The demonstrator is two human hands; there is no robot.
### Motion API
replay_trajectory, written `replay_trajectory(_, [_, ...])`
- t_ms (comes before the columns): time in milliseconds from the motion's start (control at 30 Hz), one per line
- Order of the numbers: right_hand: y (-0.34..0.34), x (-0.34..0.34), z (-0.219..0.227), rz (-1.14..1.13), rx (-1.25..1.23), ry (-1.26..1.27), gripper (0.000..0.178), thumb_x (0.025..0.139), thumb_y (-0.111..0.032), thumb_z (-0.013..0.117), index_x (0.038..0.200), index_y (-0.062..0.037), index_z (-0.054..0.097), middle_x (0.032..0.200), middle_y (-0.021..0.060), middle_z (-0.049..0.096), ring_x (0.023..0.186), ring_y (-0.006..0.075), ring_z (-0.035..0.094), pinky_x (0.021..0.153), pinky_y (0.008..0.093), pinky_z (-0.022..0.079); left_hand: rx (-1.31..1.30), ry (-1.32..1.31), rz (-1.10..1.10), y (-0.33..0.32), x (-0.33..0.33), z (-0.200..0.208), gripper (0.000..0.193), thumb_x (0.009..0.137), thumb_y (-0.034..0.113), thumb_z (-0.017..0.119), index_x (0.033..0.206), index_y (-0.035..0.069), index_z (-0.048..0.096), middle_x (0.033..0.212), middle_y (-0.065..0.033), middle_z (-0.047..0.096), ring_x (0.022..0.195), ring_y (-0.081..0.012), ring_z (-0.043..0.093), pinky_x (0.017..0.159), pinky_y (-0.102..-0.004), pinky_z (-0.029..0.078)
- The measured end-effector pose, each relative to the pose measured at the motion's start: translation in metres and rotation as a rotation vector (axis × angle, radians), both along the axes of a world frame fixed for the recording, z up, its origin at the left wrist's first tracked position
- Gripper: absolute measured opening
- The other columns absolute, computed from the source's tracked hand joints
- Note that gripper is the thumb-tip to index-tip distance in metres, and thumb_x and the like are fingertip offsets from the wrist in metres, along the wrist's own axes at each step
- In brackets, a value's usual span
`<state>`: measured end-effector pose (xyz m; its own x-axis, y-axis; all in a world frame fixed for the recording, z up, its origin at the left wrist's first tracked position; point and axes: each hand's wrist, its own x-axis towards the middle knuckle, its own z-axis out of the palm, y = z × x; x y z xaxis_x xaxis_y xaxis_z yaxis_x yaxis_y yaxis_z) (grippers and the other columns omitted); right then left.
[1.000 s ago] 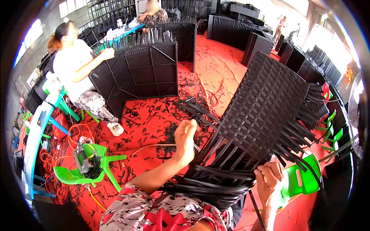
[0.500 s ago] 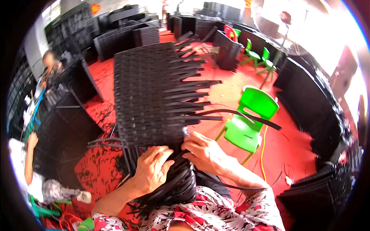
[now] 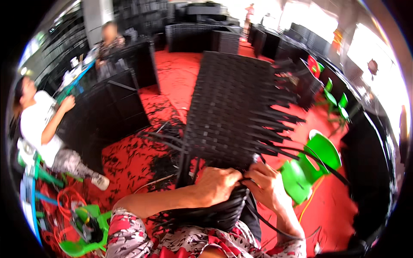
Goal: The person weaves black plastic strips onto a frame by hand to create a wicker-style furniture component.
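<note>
A black woven panel (image 3: 228, 103) stands in front of me, with loose flat strip ends (image 3: 277, 124) fringing its right side. At its lower edge my left hand (image 3: 217, 185) is closed in a pinch on a black strip. My right hand (image 3: 269, 185) is close beside it, fingers bent and gripping at the same edge near the corner. What lies between the right fingertips is mostly hidden. Under my hands hangs a thick bundle of black strips (image 3: 219, 213). One long strip (image 3: 275, 230) curves past my right forearm.
Right of the panel is a green chair (image 3: 297, 176) on the red floor (image 3: 172, 73). Black strip scraps (image 3: 165, 159) litter the floor at left. A seated person in white (image 3: 38, 116) and another person (image 3: 109, 43) are near dark woven furniture (image 3: 99, 107). A green stool (image 3: 88, 241) stands lower left.
The view has turned left, so the panel and chair appear farther right. My left hand has come closer to the right one, and its fingers have closed into a pinch.
</note>
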<state>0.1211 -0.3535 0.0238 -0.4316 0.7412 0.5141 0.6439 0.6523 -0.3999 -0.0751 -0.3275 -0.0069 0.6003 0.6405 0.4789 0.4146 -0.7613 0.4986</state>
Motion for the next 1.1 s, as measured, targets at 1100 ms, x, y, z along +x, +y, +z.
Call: replay_trajectory(1100, [0.026,0.013,-0.012,0.163,0.151,-0.202,0.008,0.078,-0.006,0.072,0.076,-0.0012,0.066,0.067,0.0141,0.06,0.06,0.0308,0.057,0.057,0.0412,0.046,0.276,-0.678,0.949,-0.034,-0.237,0.01,0.017,0.091,0.009,0.061,0.105,0.0,0.06,0.086,-0.0114,0.065,0.069,-0.0179,0.065,0.06,-0.0292,0.054])
